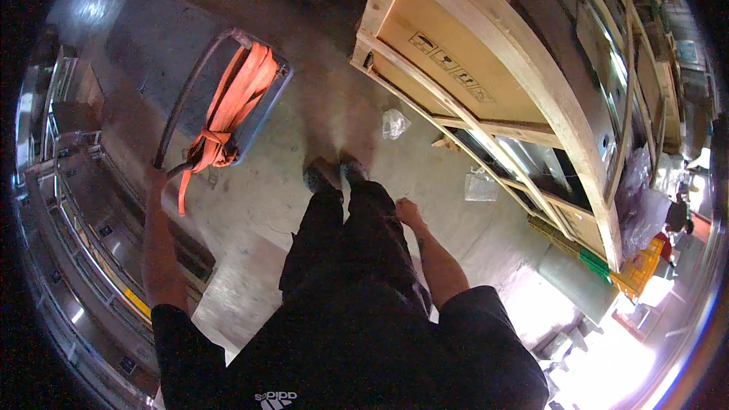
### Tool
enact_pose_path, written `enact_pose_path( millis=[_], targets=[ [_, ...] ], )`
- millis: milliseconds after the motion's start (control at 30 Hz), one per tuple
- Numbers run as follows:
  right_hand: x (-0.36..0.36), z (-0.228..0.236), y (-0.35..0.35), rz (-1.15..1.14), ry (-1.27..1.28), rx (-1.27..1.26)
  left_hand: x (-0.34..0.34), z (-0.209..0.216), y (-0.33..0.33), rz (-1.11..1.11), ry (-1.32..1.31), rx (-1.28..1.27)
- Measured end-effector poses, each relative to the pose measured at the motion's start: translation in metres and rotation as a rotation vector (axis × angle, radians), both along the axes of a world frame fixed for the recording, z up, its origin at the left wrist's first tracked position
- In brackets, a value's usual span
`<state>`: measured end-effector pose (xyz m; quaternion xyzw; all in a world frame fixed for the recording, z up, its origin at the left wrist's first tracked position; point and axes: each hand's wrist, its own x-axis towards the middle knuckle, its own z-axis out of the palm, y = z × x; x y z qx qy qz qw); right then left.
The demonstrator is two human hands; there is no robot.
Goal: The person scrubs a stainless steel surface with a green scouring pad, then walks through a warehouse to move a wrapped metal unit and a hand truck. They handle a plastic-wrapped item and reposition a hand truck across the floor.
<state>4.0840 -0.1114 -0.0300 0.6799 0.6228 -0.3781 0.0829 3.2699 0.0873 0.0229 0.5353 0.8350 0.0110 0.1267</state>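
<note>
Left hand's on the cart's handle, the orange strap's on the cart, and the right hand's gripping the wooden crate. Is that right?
Not quite: the right hand isn't on the crate. The head view shows it hanging beside the right leg, apart from the crate. The left hand is on the handle, and the orange strap is on the cart.

Right of the right fingers [403, 205] stands a wooden-framed crate [516, 53] with a cardboard panel [448, 57]. Ahead of them, a crumpled clear plastic bag [395, 124] lies on the floor [471, 239]; to their right, a flatter clear sheet [480, 187]. Left of the left fingers [155, 175] runs railed metal framework [93, 247].
</note>
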Motion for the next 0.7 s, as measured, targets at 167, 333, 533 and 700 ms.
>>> enact_pose_path(
  millis=[167, 333, 533, 700],
  targets=[
    [0.063, -0.013, -0.070, -0.163, -0.064, 0.042, 0.058, 0.046, 0.038, 0.018, -0.067, -0.038],
    [0.051, -0.069, -0.118, -0.300, 0.302, 0.218, 0.021, 0.066, 0.026, 0.035, 0.047, -0.016],
    [-0.024, -0.022, -0.085, -0.452, 0.494, 0.235, 0.016, 0.059, 0.029, 0.036, 0.058, -0.030],
    [-0.055, 0.019, -0.045, -0.686, 0.433, -0.080, 0.009, 0.060, 0.034, 0.047, 0.054, -0.049]
  ],
)
